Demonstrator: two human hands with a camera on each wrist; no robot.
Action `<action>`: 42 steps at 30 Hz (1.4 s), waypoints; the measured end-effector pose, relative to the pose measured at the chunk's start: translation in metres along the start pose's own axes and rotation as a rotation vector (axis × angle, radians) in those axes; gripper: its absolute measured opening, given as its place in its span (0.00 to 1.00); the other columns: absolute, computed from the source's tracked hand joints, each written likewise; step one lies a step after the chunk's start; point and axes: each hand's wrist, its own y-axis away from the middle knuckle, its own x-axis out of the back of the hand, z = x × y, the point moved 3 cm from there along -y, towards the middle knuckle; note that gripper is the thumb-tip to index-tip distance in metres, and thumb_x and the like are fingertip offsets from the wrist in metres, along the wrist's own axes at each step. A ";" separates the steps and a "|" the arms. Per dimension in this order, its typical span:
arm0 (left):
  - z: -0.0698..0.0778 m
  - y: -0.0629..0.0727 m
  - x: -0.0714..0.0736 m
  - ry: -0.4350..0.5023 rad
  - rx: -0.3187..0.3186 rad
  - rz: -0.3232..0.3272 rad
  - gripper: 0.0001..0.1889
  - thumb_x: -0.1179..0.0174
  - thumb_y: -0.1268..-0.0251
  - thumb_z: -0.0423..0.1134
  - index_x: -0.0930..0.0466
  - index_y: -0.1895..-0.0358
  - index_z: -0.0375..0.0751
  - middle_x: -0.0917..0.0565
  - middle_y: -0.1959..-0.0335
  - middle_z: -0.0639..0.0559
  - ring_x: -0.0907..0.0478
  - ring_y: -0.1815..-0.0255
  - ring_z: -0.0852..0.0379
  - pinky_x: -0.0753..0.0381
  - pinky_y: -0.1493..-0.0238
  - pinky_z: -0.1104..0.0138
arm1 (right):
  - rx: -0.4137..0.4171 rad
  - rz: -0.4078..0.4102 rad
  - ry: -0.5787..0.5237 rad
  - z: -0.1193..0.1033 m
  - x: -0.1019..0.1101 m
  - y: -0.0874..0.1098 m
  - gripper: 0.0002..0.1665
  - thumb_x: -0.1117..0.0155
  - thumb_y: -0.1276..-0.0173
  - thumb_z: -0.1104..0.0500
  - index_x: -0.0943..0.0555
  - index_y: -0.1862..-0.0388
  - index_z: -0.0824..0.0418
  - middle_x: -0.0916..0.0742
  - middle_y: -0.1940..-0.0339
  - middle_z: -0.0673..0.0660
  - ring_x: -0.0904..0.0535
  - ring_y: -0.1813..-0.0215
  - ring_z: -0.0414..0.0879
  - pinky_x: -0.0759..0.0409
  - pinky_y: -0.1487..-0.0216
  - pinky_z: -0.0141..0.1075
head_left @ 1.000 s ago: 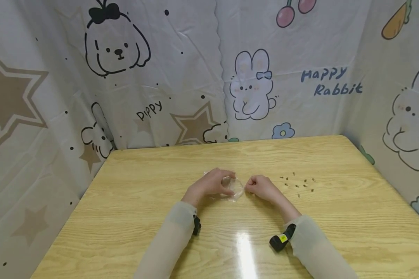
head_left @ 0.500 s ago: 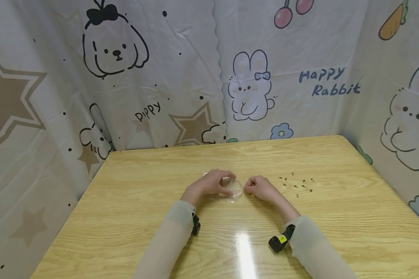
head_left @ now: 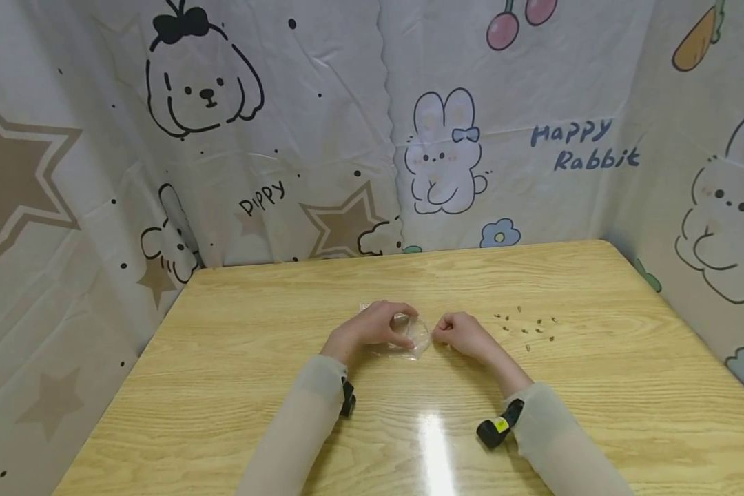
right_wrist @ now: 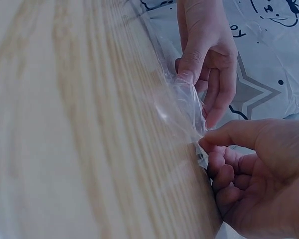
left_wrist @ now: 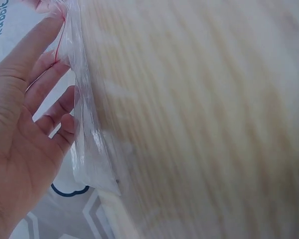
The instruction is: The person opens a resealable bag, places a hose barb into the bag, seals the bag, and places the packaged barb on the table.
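A clear plastic zip bag [head_left: 418, 334] with a thin red line along its mouth is held just over the table, its mouth spread round. My left hand [head_left: 381, 324] grips it, thumb on the near side and fingers on the far side; the red line [left_wrist: 61, 40] runs by the fingertips in the left wrist view. At the bag's right rim, my right hand [head_left: 465, 334] has its fingers curled, and thumb and forefinger pinch the film [right_wrist: 189, 107]. Whether a small piece is also between them is hidden. A dark speck [right_wrist: 200, 156] shows under those fingertips.
Several tiny brownish pieces [head_left: 525, 331] lie scattered on the wooden table [head_left: 273, 413], right of my right hand. A printed cloth [head_left: 341, 138] hangs behind the table and along both sides. Each wrist wears a black camera [head_left: 496, 430].
Both hands and the bag hold nearly the same position. The head view has shifted very slightly; the scattered pieces lie as before.
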 end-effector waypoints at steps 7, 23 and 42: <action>0.001 0.001 -0.001 -0.012 0.024 -0.003 0.31 0.28 0.46 0.50 0.23 0.38 0.49 0.22 0.36 0.53 0.29 0.32 0.52 0.34 0.28 0.58 | -0.012 -0.006 0.015 -0.001 -0.002 0.000 0.08 0.42 0.31 0.64 0.21 0.70 0.66 0.19 0.73 0.54 0.31 0.74 0.41 0.32 0.70 0.32; 0.004 -0.001 -0.002 -0.064 0.101 0.026 0.32 0.28 0.50 0.60 0.22 0.41 0.54 0.23 0.35 0.55 0.29 0.35 0.52 0.33 0.30 0.57 | -0.022 -0.016 0.043 -0.002 -0.002 0.000 0.07 0.43 0.31 0.64 0.22 0.70 0.64 0.21 0.75 0.53 0.32 0.75 0.42 0.33 0.70 0.33; 0.004 -0.002 -0.003 -0.063 0.047 0.050 0.33 0.26 0.51 0.55 0.23 0.39 0.55 0.21 0.41 0.56 0.31 0.48 0.56 0.29 0.37 0.60 | -0.025 -0.019 0.041 0.000 -0.001 -0.001 0.07 0.44 0.32 0.64 0.25 0.71 0.63 0.24 0.77 0.51 0.33 0.75 0.42 0.34 0.71 0.32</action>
